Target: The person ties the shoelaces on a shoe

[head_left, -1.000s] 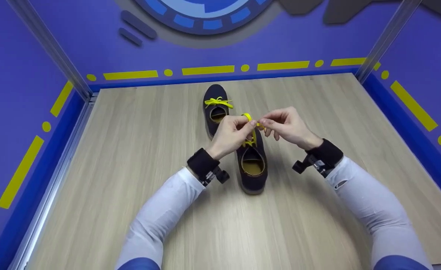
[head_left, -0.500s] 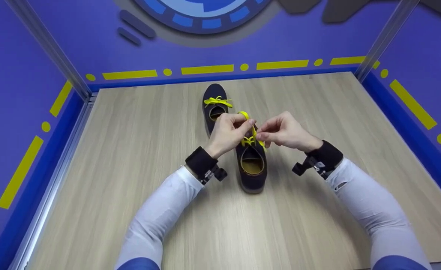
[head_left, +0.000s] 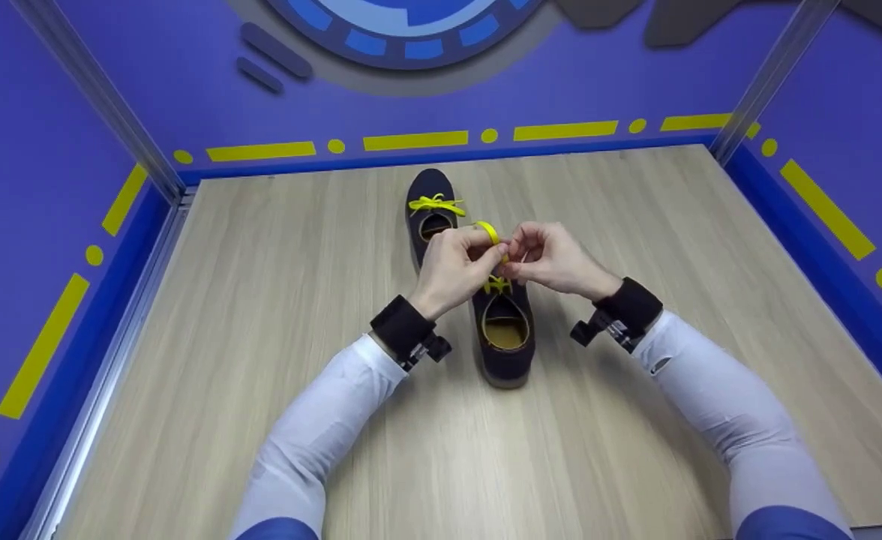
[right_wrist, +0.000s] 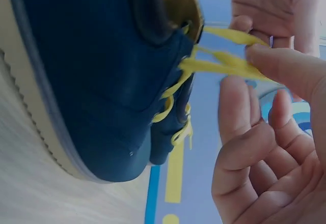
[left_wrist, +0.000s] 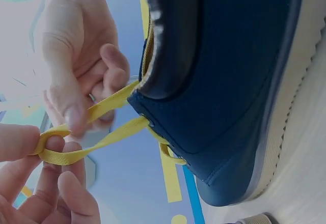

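A dark low shoe [head_left: 510,369] stands on the wooden table, heel toward me. Its yellow shoelace [left_wrist: 114,136] runs up from the eyelets into both hands and bends into a loop. Above the shoe's front, my left hand [head_left: 452,268] pinches the lace between thumb and index finger, with a yellow loop standing over the finger. My right hand [head_left: 557,259] is close beside it. In the right wrist view the right thumb [right_wrist: 277,65] lies on a lace strand, with the other fingers curled below. Fingertips partly hide where the strands cross.
A matching shoe [head_left: 430,184] with a tied yellow bow [head_left: 435,203] stands farther back, slightly left, partly behind my left hand. Blue panels [head_left: 411,112] with yellow markings enclose the wooden table [head_left: 276,300] at the back and sides.
My right hand first drops away from the left fingers, drawing a lace strand down and right, then comes back left against them. My left hand stays nearly in place, holding the loop.
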The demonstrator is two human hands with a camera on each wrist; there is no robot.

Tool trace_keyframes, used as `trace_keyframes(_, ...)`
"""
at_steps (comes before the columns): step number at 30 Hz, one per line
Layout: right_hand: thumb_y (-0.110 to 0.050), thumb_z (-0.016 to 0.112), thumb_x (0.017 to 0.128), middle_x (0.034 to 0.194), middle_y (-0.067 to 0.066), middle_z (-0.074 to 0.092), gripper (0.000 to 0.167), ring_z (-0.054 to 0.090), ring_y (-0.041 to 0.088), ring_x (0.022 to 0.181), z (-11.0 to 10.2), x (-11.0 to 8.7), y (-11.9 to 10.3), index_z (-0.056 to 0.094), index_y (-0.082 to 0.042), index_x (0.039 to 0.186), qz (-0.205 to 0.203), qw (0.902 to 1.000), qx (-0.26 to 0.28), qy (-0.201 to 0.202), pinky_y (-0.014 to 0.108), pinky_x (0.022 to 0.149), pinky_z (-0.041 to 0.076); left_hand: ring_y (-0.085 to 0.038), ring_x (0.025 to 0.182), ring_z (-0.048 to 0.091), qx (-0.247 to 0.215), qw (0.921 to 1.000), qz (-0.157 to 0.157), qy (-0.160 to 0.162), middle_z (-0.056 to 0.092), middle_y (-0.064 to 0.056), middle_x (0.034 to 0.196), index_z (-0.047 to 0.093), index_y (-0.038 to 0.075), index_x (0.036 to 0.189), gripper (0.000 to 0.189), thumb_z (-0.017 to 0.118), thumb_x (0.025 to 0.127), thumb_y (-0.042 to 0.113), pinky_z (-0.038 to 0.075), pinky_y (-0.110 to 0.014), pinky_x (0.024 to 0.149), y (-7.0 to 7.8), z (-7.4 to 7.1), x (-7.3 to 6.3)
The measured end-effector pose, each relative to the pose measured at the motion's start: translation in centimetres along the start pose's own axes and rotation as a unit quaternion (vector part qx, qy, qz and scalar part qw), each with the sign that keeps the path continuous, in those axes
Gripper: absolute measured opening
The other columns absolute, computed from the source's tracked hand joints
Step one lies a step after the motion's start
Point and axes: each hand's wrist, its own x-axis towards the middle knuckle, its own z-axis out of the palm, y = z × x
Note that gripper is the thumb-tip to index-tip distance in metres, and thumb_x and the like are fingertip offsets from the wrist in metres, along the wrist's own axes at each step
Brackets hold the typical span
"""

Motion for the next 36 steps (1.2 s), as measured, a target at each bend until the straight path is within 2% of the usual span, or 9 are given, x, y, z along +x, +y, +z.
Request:
trace_keyframes(5, 0.0, 0.08, 0.099, 0.086, 0.016, 0.079, 0.017, 0.072, 0.013, 0.066, 0.4, 0.3, 0.5, 0.07, 0.003, 0.112, -0.015, 0.9996, -0.025, -0.005, 0.019, 0.063, 0.059, -0.01, 0.073, 0.063, 0.006, 0.9999, 0.014, 0.004, 0.082, -0.008, 0.087, 0.088, 0.007, 0.096, 0.015, 0.079, 0.102, 0.017, 0.044, -0.02, 0.07, 0.1, 0.0, -0.1)
trace_keyframes(11, 0.004, 0.066, 0.103, 0.09, 0.028, 0.08, 0.017, 0.067, 0.011, 0.062, 1.0, 0.3, 0.7, 0.073, 0.008, 0.118, -0.033, 0.9986, -0.04, 0.008, 0.019, 0.059, 0.056, -0.013, 0.075, 0.067, 0.007, 0.9999, 0.011, 0.007, 0.083, -0.008, 0.091, 0.09, 0.008, 0.1, 0.014, 0.079, 0.103, 0.018, 0.046, -0.02, 0.071, 0.0, 0.1, -0.4)
trace_keyframes(17, 0.005, 0.061, 0.106, 0.105, 0.027, 0.082, 0.025, 0.07, 0.005, 0.075, 1.6, 0.1, 0.9, 0.077, 0.008, 0.125, -0.04, 0.9985, -0.03, 0.023, 0.016, 0.066, 0.056, -0.012, 0.074, 0.065, 0.001, 1.0, 0.006, 0.007, 0.082, -0.009, 0.089, 0.09, 0.008, 0.099, 0.015, 0.079, 0.103, 0.018, 0.045, -0.019, 0.07, 0.0, 0.2, -0.4)
trace_keyframes(23, 0.005, 0.059, 0.109, 0.104, 0.029, 0.082, 0.027, 0.074, 0.001, 0.081, 2.0, 0.0, 1.1, 0.076, 0.013, 0.127, -0.044, 0.9986, -0.001, 0.03, 0.019, 0.077, 0.062, -0.008, 0.072, 0.065, -0.017, 0.9998, 0.0, 0.011, 0.081, -0.008, 0.086, 0.089, 0.007, 0.095, 0.015, 0.079, 0.103, 0.016, 0.047, -0.018, 0.068, -0.1, 0.4, -0.6)
trace_keyframes(26, 0.004, 0.065, 0.105, 0.108, 0.018, 0.086, 0.027, 0.077, -0.001, 0.085, 1.8, -0.1, 1.1, 0.075, 0.016, 0.128, -0.031, 0.9981, 0.032, 0.044, 0.017, 0.08, 0.064, -0.006, 0.071, 0.062, -0.034, 0.9994, -0.001, 0.013, 0.08, -0.009, 0.085, 0.089, 0.006, 0.097, 0.015, 0.078, 0.103, 0.015, 0.046, -0.018, 0.067, -0.2, 0.4, -0.7)
trace_keyframes(29, 0.005, 0.069, 0.1, 0.107, 0.001, 0.088, 0.032, 0.079, 0.0, 0.087, 1.4, -0.3, 1.0, 0.074, 0.017, 0.128, -0.025, 0.9953, 0.077, 0.052, 0.015, 0.074, 0.061, -0.006, 0.069, 0.059, -0.058, 0.9982, -0.005, 0.014, 0.079, -0.01, 0.084, 0.088, 0.004, 0.098, 0.015, 0.077, 0.103, 0.014, 0.044, -0.018, 0.066, -0.4, 0.3, -0.7)
trace_keyframes(32, 0.008, 0.069, 0.097, 0.104, -0.011, 0.087, 0.036, 0.08, 0.003, 0.087, 0.7, -0.6, 1.0, 0.072, 0.019, 0.131, -0.041, 0.9918, 0.11, 0.05, 0.015, 0.066, 0.056, -0.007, 0.071, 0.062, -0.082, 0.9964, -0.009, 0.018, 0.083, -0.01, 0.088, 0.089, 0.005, 0.101, 0.014, 0.078, 0.104, 0.014, 0.047, -0.018, 0.066, -0.7, 0.1, -0.8)
trace_keyframes(34, 0.011, 0.068, 0.097, 0.106, -0.011, 0.087, 0.035, 0.081, 0.004, 0.089, 0.2, -0.8, 1.0, 0.071, 0.021, 0.131, -0.06, 0.9908, 0.113, 0.045, 0.015, 0.068, 0.058, -0.009, 0.074, 0.068, -0.09, 0.9956, -0.01, 0.026, 0.086, -0.01, 0.092, 0.089, 0.005, 0.104, 0.013, 0.08, 0.103, 0.014, 0.052, -0.019, 0.068, -0.8, -0.1, -0.8)
trace_keyframes(36, 0.013, 0.068, 0.099, 0.11, -0.003, 0.088, 0.032, 0.082, 0.004, 0.092, -0.2, -0.9, 1.0, 0.071, 0.021, 0.13, -0.078, 0.9911, 0.099, 0.043, 0.015, 0.076, 0.062, -0.012, 0.077, 0.073, -0.093, 0.995, -0.01, 0.034, 0.088, -0.011, 0.096, 0.09, 0.005, 0.106, 0.012, 0.083, 0.101, 0.014, 0.055, -0.019, 0.07, -1.0, -0.3, -0.8)
